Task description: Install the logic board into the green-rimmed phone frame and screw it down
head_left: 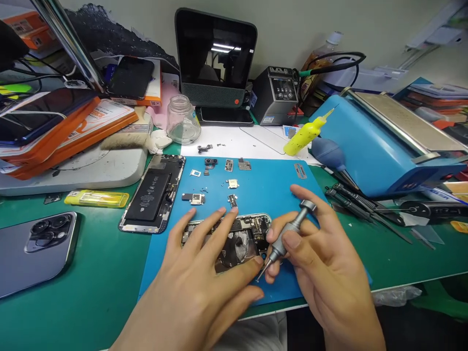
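An opened phone chassis (pixel 239 234) lies on a blue mat (pixel 270 192) at the desk's front edge. My left hand (pixel 197 287) rests on its left part, fingers stretched flat over the frame, thumb near the lower right corner. My right hand (pixel 321 263) is closed round a small metal screwdriver (pixel 288 231), held tilted with its tip down at the chassis' lower right corner, close to my left thumb. Several small removed parts (pixel 232 184) lie on the mat beyond the chassis. A second opened phone with a black battery (pixel 151 195) lies at the mat's left edge.
A grey phone (pixel 34 251) lies face down at left, beside a yellow case (pixel 97 198). A glass jar (pixel 182 119), black monitor (pixel 215 53), soldering station (pixel 276 95), yellow squeeze bottle (pixel 305 136) and blue machine (pixel 380 141) stand behind. Tweezers and tools (pixel 361 207) lie right.
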`<state>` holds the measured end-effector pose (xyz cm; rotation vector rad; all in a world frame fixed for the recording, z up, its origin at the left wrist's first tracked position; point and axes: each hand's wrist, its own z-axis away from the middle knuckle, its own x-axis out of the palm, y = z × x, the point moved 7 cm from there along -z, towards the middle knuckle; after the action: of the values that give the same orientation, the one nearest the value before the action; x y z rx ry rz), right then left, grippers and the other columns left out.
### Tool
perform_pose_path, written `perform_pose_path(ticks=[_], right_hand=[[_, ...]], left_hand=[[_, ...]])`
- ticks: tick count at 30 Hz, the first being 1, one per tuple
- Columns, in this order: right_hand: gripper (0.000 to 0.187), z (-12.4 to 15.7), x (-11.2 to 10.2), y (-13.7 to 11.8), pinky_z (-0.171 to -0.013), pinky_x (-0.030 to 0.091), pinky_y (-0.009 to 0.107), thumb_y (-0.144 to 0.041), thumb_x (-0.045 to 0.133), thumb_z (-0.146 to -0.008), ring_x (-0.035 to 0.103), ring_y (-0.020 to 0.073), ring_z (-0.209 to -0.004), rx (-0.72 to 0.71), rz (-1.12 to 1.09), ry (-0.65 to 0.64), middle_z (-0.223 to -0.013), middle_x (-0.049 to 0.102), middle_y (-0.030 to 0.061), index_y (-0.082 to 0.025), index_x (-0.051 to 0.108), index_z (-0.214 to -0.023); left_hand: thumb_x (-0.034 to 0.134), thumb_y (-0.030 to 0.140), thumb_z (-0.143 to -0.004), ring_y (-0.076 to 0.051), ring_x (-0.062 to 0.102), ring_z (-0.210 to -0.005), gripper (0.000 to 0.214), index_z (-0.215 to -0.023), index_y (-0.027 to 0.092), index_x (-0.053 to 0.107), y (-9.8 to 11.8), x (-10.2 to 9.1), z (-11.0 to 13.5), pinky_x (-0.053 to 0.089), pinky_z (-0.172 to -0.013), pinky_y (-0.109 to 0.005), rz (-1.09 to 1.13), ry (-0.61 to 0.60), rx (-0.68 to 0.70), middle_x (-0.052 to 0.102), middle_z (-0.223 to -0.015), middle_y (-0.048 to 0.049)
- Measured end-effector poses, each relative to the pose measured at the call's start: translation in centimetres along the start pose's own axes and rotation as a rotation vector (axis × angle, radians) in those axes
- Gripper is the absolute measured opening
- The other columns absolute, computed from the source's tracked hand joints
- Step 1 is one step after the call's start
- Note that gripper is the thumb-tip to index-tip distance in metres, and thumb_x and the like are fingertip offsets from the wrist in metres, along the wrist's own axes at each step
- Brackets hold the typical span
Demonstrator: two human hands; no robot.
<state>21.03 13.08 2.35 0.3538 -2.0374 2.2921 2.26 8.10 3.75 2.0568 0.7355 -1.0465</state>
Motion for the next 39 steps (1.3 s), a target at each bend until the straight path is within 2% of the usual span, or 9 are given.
perform_pose_path(ticks=[3,7,9,16,24,32,39], right_hand=[[0.057,-0.01,0.58,0.39,-0.059,0.071,0.021,-0.039,0.091,-0.109,0.08,0.0133,-0.059,0.012,-0.051,-0.009,-0.095,0.082,-0.0048,-0.038,0.059,-0.157],[0.057,0.18,0.86,0.73,-0.059,0.073,0.022,-0.037,0.09,-0.11,0.081,0.0128,-0.061,0.021,-0.088,-0.016,-0.099,0.082,-0.0057,-0.043,0.062,-0.159],[0.055,0.18,0.84,0.63,-0.058,0.072,0.022,-0.037,0.09,-0.11,0.081,0.0136,-0.061,0.011,-0.074,-0.012,-0.097,0.082,-0.0052,-0.042,0.063,-0.158],[0.054,-0.26,0.66,0.12,-0.054,0.072,0.027,-0.038,0.092,-0.108,0.08,0.017,-0.058,-0.011,-0.028,0.011,-0.094,0.083,-0.0037,-0.039,0.063,-0.154],[0.051,-0.28,0.64,0.0,-0.051,0.073,0.031,-0.039,0.092,-0.107,0.08,0.0192,-0.056,-0.02,-0.003,0.015,-0.093,0.083,-0.0031,-0.041,0.065,-0.151],[0.054,-0.33,0.65,-0.01,-0.052,0.073,0.03,-0.038,0.092,-0.108,0.081,0.0188,-0.058,-0.027,-0.011,0.01,-0.093,0.081,-0.003,-0.039,0.064,-0.153],[0.05,-0.16,0.63,0.19,-0.053,0.074,0.031,-0.038,0.091,-0.109,0.082,0.0193,-0.061,-0.036,0.003,0.004,-0.093,0.081,-0.0027,-0.043,0.067,-0.153]], left_hand=[[0.06,0.035,-0.126,-0.043,0.07,-0.161,0.031,-0.142,0.046,0.085,-0.05,0.1,0.13,0.058,-0.119,-0.081,-0.007,-0.035,-0.012,0.062,-0.181,-0.0166],[0.057,0.037,-0.127,-0.043,0.075,-0.155,0.033,-0.128,0.041,0.089,0.17,-0.29,-0.09,0.06,-0.116,-0.079,0.025,0.015,-0.031,0.071,-0.172,-0.0188],[0.057,0.039,-0.127,-0.042,0.078,-0.151,0.033,-0.125,0.04,0.09,0.25,-0.42,-0.24,0.06,-0.115,-0.077,0.029,0.034,-0.038,0.074,-0.168,-0.0194],[0.058,0.028,-0.125,-0.04,0.073,-0.159,0.036,-0.137,0.044,0.088,0.11,-0.24,0.06,0.057,-0.122,-0.075,0.01,-0.015,-0.037,0.068,-0.176,-0.0165],[0.057,0.033,-0.126,-0.043,0.071,-0.16,0.035,-0.139,0.041,0.088,0.28,-0.3,-0.04,0.057,-0.122,-0.08,0.015,0.0,-0.068,0.067,-0.177,-0.0181],[0.055,0.03,-0.125,-0.044,0.073,-0.158,0.038,-0.136,0.042,0.089,0.28,-0.43,-0.31,0.059,-0.119,-0.084,0.031,-0.016,-0.067,0.067,-0.176,-0.0191],[0.059,0.035,-0.124,-0.043,0.07,-0.161,0.033,-0.137,0.042,0.089,0.34,-0.21,-0.21,0.057,-0.125,-0.081,0.038,-0.029,-0.07,0.066,-0.178,-0.0173]])
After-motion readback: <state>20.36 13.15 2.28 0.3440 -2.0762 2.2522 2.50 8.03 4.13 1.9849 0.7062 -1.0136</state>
